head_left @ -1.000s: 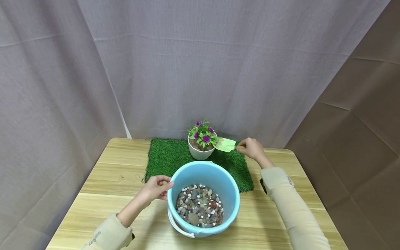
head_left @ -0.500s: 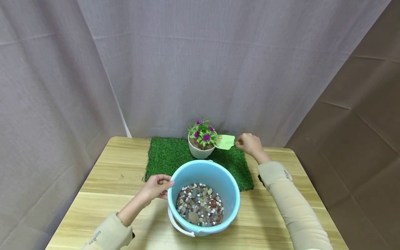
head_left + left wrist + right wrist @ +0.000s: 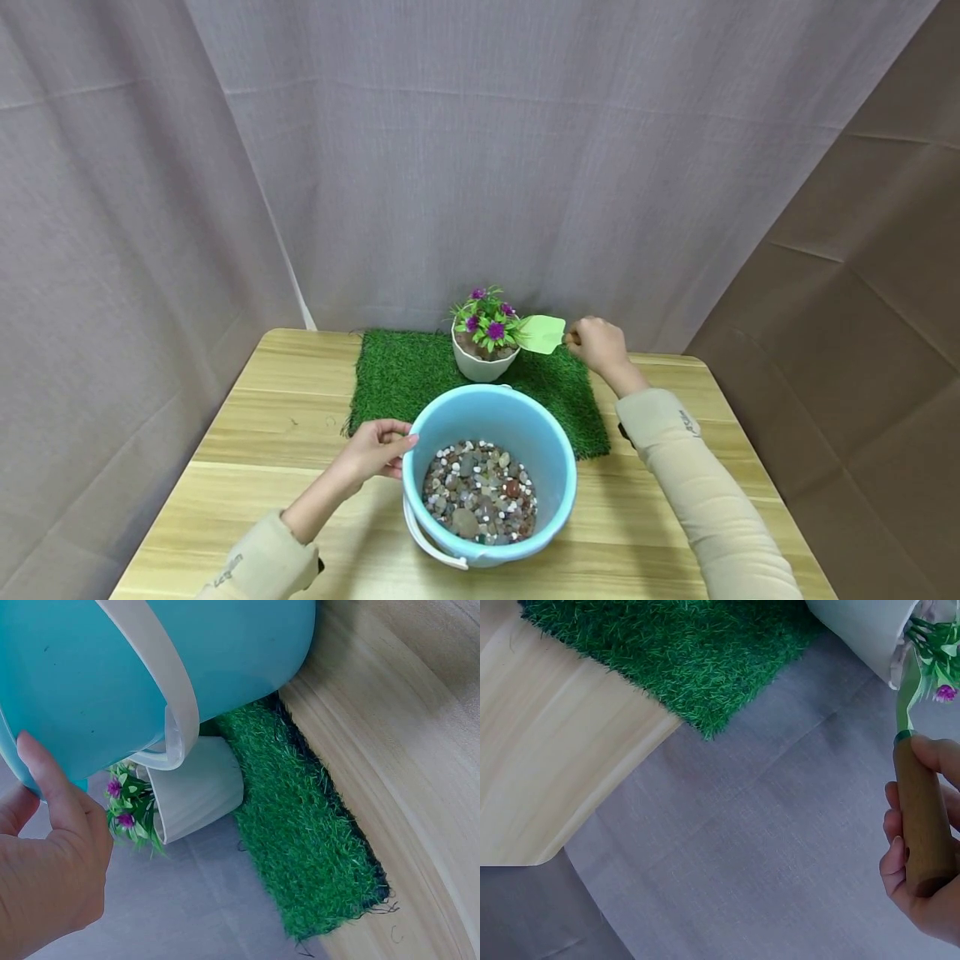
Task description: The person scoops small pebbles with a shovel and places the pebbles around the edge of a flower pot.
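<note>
1. Head view, far side: the right hand (image 3: 600, 343) is gripping a trowel (image 3: 542, 335), whose pale green blade is pointing leftward and reaching the leaves at the right side of a white pot (image 3: 480, 369).
2. Head view, near side: the left hand (image 3: 378, 448) is pinching the rim of a blue bucket (image 3: 487, 412) between thumb and fingers; mixed pebbles (image 3: 480, 492) are covering its floor, a layer neither wrist view is showing.
3. Left wrist view: the bucket's smooth outer wall is filling the upper left, its white bail (image 3: 161, 656) arching across it; the pot's ribbed side is showing beyond.
4. Right wrist view: fingers are curling around the trowel's wooden grip (image 3: 922, 810), the blade appearing nearly edge-on at the pot's mouth.
5. Surroundings: the pot, bearing a purple-flowered plant (image 3: 491, 329), is standing on a grass-like mat (image 3: 405, 367) over the wooden tabletop (image 3: 277, 408). A grey curtain (image 3: 525, 167) is hanging behind.
6. Obstruction: the bucket is standing between person and pot, covering part of the mat's near edge.
7. Limits: the right wrist view is cutting off hand, pot and plant; I cannot tell whether the blade is touching the pot's rim.
</note>
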A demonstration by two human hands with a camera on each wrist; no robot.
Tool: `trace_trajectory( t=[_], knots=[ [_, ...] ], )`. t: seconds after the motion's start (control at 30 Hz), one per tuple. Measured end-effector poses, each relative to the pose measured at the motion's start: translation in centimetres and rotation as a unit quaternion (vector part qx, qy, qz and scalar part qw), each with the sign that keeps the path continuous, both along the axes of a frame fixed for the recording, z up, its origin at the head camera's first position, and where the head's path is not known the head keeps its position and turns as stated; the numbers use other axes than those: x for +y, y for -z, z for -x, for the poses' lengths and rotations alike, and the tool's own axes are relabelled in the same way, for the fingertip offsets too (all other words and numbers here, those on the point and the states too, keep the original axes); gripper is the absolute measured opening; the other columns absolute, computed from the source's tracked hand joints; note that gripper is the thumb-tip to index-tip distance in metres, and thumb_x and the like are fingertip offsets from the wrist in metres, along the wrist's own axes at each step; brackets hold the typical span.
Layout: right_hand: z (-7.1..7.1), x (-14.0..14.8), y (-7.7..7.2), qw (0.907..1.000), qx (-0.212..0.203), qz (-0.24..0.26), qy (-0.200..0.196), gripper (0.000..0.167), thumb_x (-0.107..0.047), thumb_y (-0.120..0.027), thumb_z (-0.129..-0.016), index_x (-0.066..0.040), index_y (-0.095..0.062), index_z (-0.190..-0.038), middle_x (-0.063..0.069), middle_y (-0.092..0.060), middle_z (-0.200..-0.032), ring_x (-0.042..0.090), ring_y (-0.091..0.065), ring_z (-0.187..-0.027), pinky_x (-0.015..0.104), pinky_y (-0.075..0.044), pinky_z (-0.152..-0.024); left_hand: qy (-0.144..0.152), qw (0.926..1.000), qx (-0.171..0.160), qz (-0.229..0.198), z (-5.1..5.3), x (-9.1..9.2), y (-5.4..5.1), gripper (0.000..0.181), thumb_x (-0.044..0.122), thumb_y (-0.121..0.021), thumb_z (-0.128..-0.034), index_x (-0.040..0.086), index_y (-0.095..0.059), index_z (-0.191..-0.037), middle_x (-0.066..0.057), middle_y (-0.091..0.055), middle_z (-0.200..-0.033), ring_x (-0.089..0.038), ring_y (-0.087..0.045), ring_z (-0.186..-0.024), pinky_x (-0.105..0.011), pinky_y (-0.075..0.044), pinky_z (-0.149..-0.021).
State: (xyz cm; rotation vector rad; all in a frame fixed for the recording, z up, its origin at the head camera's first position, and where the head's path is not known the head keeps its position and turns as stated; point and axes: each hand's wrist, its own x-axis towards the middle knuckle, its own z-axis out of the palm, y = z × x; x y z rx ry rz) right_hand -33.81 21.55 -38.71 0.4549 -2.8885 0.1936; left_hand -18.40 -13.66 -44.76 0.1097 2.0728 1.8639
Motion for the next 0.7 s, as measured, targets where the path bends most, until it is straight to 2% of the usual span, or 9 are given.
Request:
trace_trajectory(
  t=[0.07,0.2,0.43,0.53,0.7],
  knots=[
    [-0.1,0.2,-0.1,0.9999,0.002,0.013,0.000,0.030,-0.009,-0.062,-0.085,-0.009,-0.049,-0.058,0.004,-0.043,-0.062,0.018,-0.040,-0.058,0.028,-0.032,-0.048,0.001,1.0000,0.000,0.001,0.0,0.0,0.0,0.041,0.012,-0.057,-0.0931,-0.017,-0.048,-0.120,-0.006,-0.064,-0.080,-0.006,-0.062,-0.059,-0.026,-0.063,-0.060],
    [-0.3,0.7,-0.5,0.9993,-0.012,0.035,0.002,0.011,-0.012,-0.063,-0.085,-0.004,-0.068,-0.078,0.007,-0.058,-0.068,0.019,-0.047,-0.060,0.031,-0.040,-0.049,0.000,1.0000,-0.002,0.007,0.0,0.1,0.1,0.040,0.013,-0.057,-0.0932,-0.017,-0.049,-0.119,-0.007,-0.065,-0.082,-0.007,-0.062,-0.060,-0.027,-0.063,-0.061],
    [-0.7,2.3,-0.9,0.9981,-0.031,0.051,0.018,0.020,-0.018,-0.064,-0.087,-0.003,-0.072,-0.097,0.014,-0.070,-0.085,0.028,-0.064,-0.072,0.046,-0.056,-0.059,-0.001,0.9999,-0.004,0.012,0.0,0.1,0.2,0.040,0.013,-0.057,-0.0933,-0.016,-0.049,-0.119,-0.006,-0.065,-0.082,-0.007,-0.062,-0.060,-0.027,-0.063,-0.061],
    [-0.9,3.2,-0.9,0.9974,-0.031,0.060,0.025,0.023,-0.019,-0.065,-0.087,-0.001,-0.071,-0.100,0.017,-0.070,-0.091,0.032,-0.066,-0.077,0.048,-0.056,-0.062,-0.001,0.9999,-0.003,0.010,0.0,0.1,0.1,0.040,0.013,-0.057,-0.0933,-0.016,-0.049,-0.119,-0.006,-0.065,-0.081,-0.007,-0.062,-0.060,-0.027,-0.063,-0.061],
    [-1.4,4.3,-0.9,0.9956,-0.039,0.079,0.033,0.025,-0.020,-0.063,-0.089,0.000,-0.070,-0.101,0.020,-0.069,-0.094,0.032,-0.064,-0.077,0.046,-0.055,-0.062,-0.003,0.9999,-0.003,0.009,0.0,0.1,0.1,0.041,0.013,-0.057,-0.0933,-0.017,-0.048,-0.120,-0.005,-0.064,-0.081,-0.006,-0.061,-0.060,-0.026,-0.063,-0.061]
  ],
)
